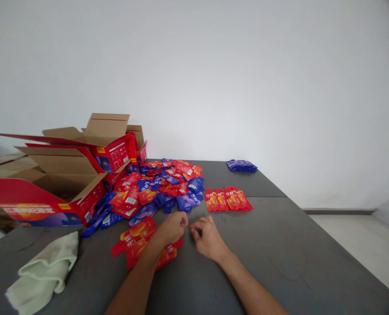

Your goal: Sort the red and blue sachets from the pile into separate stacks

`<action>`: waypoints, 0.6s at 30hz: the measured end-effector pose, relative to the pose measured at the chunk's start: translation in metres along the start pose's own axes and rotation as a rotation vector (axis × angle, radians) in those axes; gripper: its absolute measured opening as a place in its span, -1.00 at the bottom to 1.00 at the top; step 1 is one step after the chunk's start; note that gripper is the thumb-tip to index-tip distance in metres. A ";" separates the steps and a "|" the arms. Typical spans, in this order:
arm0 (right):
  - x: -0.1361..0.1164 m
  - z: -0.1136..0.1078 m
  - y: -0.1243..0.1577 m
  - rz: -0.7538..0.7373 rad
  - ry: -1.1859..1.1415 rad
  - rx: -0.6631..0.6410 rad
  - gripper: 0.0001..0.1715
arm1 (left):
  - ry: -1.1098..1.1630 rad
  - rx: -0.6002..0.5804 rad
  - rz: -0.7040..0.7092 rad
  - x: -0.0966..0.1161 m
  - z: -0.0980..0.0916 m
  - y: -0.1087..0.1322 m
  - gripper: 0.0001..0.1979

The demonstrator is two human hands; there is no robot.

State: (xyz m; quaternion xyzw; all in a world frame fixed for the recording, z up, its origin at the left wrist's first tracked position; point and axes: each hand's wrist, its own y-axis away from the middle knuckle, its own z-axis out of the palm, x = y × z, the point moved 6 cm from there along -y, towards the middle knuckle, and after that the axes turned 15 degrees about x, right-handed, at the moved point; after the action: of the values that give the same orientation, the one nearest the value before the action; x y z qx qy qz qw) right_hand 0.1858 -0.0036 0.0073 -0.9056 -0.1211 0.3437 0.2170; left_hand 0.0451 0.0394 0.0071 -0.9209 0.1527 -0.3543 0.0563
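My left hand (175,226) is curled into a loose fist above several red pouches (138,239), and nothing shows in its fingers. These pouches lie flat on the grey table, partly hidden under my left forearm. To the right, my right hand (209,238) hovers over or rests on bare tabletop, its fingers bent inward with nothing visible in them. A small gap separates the two hands. Just beyond them, a large heap of mixed red and blue pouches (168,181) spreads out. A neat overlapping row of red pouches (229,199) lies past my right hand.
Open red cardboard boxes (43,210) stand along the left side, flaps raised. A crumpled pale green cloth (45,273) lies at the front left. Near the far right corner of the grey table (280,253) is a stack of blue pouches (241,166). A white wall (230,78) rises behind.
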 end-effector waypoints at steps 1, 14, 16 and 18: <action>0.000 0.001 0.001 0.002 -0.005 -0.008 -0.80 | -0.030 -0.031 0.000 -0.002 0.000 0.002 -0.74; -0.009 -0.003 -0.002 0.004 -0.126 0.022 -0.75 | 0.073 -0.016 0.007 0.001 0.001 0.002 -0.79; -0.008 -0.005 -0.004 0.063 -0.194 0.059 -0.77 | 0.216 0.153 -0.018 0.001 -0.008 -0.007 -0.82; -0.003 -0.002 -0.005 0.156 -0.273 0.065 -0.73 | 0.346 0.313 -0.049 0.003 -0.017 -0.013 -0.86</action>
State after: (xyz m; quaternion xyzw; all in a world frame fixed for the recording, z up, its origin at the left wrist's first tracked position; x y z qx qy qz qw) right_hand 0.1850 -0.0012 0.0128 -0.8496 -0.0675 0.4831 0.2005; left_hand 0.0386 0.0504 0.0243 -0.8299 0.0809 -0.5274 0.1630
